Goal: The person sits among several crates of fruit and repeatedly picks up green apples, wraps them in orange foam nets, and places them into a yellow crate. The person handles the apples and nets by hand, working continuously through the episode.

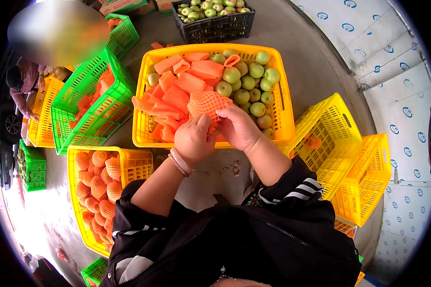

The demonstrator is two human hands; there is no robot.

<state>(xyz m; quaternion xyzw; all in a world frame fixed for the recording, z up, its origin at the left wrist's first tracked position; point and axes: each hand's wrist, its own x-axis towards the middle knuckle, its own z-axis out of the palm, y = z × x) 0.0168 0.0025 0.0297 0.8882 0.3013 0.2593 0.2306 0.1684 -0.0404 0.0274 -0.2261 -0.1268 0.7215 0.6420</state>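
Note:
Above a yellow plastic crate (286, 118), both my hands meet at an orange foam fruit net (208, 102), which is stretched into a rounded shape; whether a fruit is inside is hidden. My left hand (195, 138), wearing bracelets, grips the lower edge of the net. With thumb and fingers, my right hand (239, 125) pinches its right side. Flattened orange foam nets (190, 82) are piled in the left part of the crate. Green apples (248, 82) fill its right part, with one open net lying at their upper edge.
A yellow crate of net-wrapped fruit (98, 183) stands at my left. Green crates (93, 125) holding orange nets are farther left, near another person (25, 86). Tilted yellow crates (327, 140) stand at my right. Beyond the main crate is a black crate of apples (215, 30).

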